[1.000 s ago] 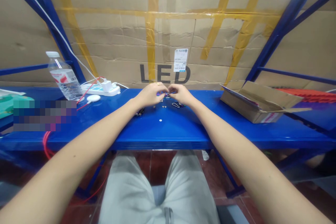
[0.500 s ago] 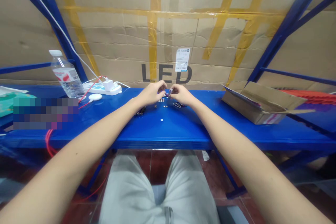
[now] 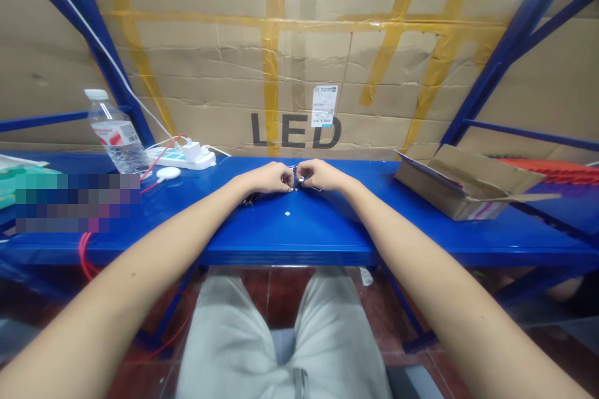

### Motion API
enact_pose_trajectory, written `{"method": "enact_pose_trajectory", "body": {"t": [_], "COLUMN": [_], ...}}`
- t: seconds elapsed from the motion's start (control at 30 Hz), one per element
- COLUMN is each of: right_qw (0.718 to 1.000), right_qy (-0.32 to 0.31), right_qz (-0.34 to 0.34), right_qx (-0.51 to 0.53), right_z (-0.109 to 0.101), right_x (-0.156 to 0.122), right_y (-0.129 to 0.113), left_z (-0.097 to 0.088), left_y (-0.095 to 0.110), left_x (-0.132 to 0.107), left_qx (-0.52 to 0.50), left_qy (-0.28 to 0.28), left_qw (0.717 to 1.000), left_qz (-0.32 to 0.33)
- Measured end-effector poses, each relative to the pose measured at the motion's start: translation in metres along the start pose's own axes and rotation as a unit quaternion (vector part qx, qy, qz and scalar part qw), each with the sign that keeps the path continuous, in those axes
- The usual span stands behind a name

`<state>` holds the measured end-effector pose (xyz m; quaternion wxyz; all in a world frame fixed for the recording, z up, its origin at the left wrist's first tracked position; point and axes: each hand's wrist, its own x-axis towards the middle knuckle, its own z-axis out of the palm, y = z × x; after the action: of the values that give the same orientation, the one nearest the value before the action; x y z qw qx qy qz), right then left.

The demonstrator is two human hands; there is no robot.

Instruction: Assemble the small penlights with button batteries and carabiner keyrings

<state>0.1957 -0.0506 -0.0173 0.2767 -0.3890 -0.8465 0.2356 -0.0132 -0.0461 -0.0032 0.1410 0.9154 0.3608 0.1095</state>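
Observation:
My left hand [image 3: 275,177] is low over the blue table [image 3: 299,230], its thumb and fingers pinched together. Whatever lies between those fingertips is too small to make out. Facing it across a narrow gap, my right hand [image 3: 319,174] pinches a small silvery piece [image 3: 301,179] with a bright round end. Several black slim pieces [image 3: 249,201] lie beside my left wrist, partly covered by it. Small shiny parts [image 3: 295,189] show between the hands, and the rest are hidden behind the fingers. Nearer to me lies a small white disc [image 3: 287,213].
An open cardboard box [image 3: 468,196] stands on the right. To the left are a water bottle [image 3: 116,137], a white power strip [image 3: 199,158], a round white charger [image 3: 168,173] and a red cable [image 3: 84,255]. A large cardboard sheet [image 3: 210,87] rises behind the table.
Both hands have come down and a little toward me, covering more of the small parts. The silvery piece in my right hand has turned, its round end now facing me.

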Motion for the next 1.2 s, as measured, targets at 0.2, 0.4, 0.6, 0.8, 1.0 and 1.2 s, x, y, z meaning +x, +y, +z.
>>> {"method": "enact_pose_trajectory", "body": {"t": [0.2,0.4,0.6,0.8,1.0,1.2], "right_qw": [1.000,1.000,0.999,0.999,0.999,0.999], "right_qy": [0.008,0.009,0.004,0.008,0.011,0.002], "right_qz": [0.003,0.010,0.027,0.024,0.017,0.001], "right_qx": [-0.010,-0.010,-0.031,-0.046,-0.045,-0.035], "right_z": [-0.001,-0.001,-0.003,-0.002,-0.001,-0.001], "right_x": [0.000,0.000,-0.001,0.000,0.000,0.001], "right_y": [-0.001,-0.001,-0.003,-0.001,-0.001,0.001], "left_z": [-0.003,-0.007,-0.007,-0.005,-0.012,-0.007], "left_y": [0.002,0.003,0.005,0.008,0.014,0.017], "left_x": [-0.002,-0.004,-0.005,-0.007,-0.008,-0.002], "left_qx": [-0.021,-0.023,-0.018,-0.005,-0.002,0.032], "left_qy": [-0.006,-0.015,-0.032,0.014,0.169,0.164], "left_qw": [1.000,1.000,0.999,0.999,0.984,0.977], "left_qz": [-0.009,-0.003,0.016,0.029,0.063,0.135]}}
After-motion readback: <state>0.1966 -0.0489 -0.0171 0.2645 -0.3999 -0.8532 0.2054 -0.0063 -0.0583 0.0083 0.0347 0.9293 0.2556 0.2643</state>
